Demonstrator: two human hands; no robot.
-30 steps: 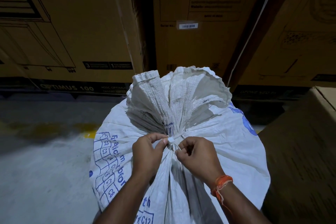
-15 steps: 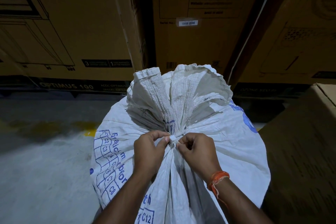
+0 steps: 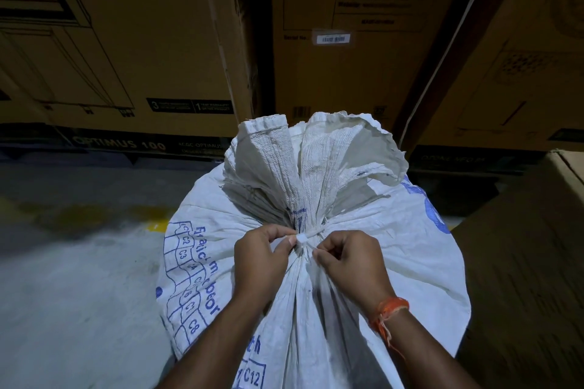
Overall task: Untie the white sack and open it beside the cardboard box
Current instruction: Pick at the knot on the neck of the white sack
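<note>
A full white woven sack [image 3: 395, 249] with blue print stands upright on the floor in front of me. Its neck is gathered and bound by a white tie [image 3: 302, 238], and the loose top fans out above. My left hand [image 3: 262, 259] pinches the tie from the left with thumb and fingers. My right hand [image 3: 350, 262], with an orange thread on the wrist, pinches the tie's end from the right. A brown cardboard box [image 3: 531, 278] stands right beside the sack, touching its right side.
Large printed cartons [image 3: 142, 41] are stacked like a wall just behind the sack. Grey concrete floor [image 3: 72, 278] with a worn yellow line lies to the left.
Both hands stay pinched on the tie with only small finger shifts. The view has dropped slightly, and the sack's neck remains bound.
</note>
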